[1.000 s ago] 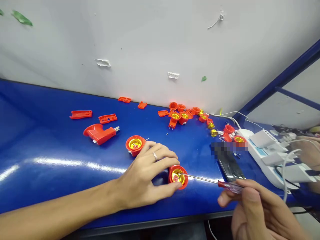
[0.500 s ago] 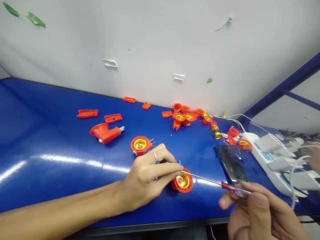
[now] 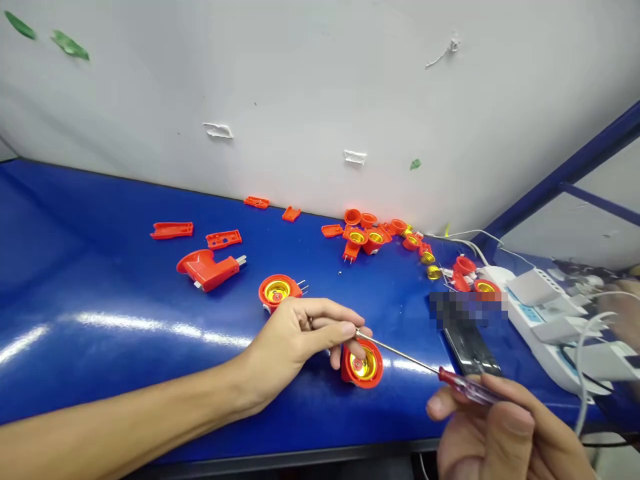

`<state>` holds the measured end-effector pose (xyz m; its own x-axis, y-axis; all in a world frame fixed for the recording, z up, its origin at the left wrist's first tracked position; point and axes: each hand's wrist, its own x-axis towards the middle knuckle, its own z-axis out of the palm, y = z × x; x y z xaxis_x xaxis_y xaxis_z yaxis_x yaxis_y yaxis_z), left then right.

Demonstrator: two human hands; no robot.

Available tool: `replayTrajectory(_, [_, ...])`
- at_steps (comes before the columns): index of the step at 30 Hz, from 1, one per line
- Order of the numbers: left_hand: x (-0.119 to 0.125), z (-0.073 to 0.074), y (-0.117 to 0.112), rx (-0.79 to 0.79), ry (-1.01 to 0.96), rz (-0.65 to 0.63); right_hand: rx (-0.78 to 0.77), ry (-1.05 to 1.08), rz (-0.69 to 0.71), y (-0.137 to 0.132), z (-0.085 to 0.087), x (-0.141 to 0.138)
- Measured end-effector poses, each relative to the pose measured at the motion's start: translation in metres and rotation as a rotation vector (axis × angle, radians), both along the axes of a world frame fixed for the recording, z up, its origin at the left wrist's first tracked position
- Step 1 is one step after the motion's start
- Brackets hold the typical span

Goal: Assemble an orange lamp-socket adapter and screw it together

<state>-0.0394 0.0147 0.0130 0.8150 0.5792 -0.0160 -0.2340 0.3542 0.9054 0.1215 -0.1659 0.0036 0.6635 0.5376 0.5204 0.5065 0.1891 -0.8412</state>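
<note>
My left hand [image 3: 300, 337] reaches in from the lower left, a ring on one finger. Its thumb and forefinger are pinched together right at the tip of a thin screwdriver [image 3: 400, 357]; what they pinch is too small to make out. Just below those fingers an orange lamp socket [image 3: 363, 365] with a brass inside stands on the blue bench, and a lower finger touches its left side. My right hand [image 3: 505, 437], at the bottom right, is closed round the screwdriver's clear red handle.
A second socket [image 3: 276, 291] and an orange plug body [image 3: 207, 269] lie to the left. Orange covers [image 3: 173, 230] and a heap of sockets [image 3: 373, 237] sit by the wall. A phone [image 3: 473, 347] and a white power strip [image 3: 547, 327] with cables lie to the right.
The screwdriver tip has come up out of the socket to my left fingertips. My left hand has shifted from gripping the socket to pinching at the tip.
</note>
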Motion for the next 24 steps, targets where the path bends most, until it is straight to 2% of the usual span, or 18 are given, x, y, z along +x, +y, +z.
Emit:
replayTrajectory(2, [-0.001, 0.001, 0.000, -0.006, 0.015, 0.008, 0.179, 0.043, -0.184, 0.012, 0.000, -0.013])
replayTrajectory(3, [-0.001, 0.001, 0.000, -0.010, 0.021, 0.013, 0.201, 0.065, -0.215, 0.017, 0.001, -0.019])
replayTrajectory(4, [-0.001, 0.002, 0.000, -0.014, 0.023, 0.016, 0.238, 0.060, -0.243, 0.020, 0.001, -0.023])
replayTrajectory(8, [0.000, 0.001, 0.001, -0.017, 0.026, 0.020, 0.225, 0.074, -0.249, 0.028, 0.002, -0.026])
replayTrajectory(11, [0.000, 0.000, 0.001, -0.012, 0.047, 0.028, 0.311, -0.018, -0.320, 0.032, 0.001, -0.024])
replayTrajectory(19, [0.000, -0.001, 0.000, -0.034, 0.102, 0.037, 0.310, 0.034, -0.299, 0.032, 0.000, -0.031])
replayTrajectory(22, [0.000, -0.002, 0.000, -0.037, 0.100, 0.028, 0.236, 0.102, -0.251, 0.028, -0.001, -0.030])
replayTrajectory(24, [0.000, -0.002, 0.000, -0.037, 0.096, 0.027, 0.196, 0.006, -0.234, 0.025, -0.002, -0.028])
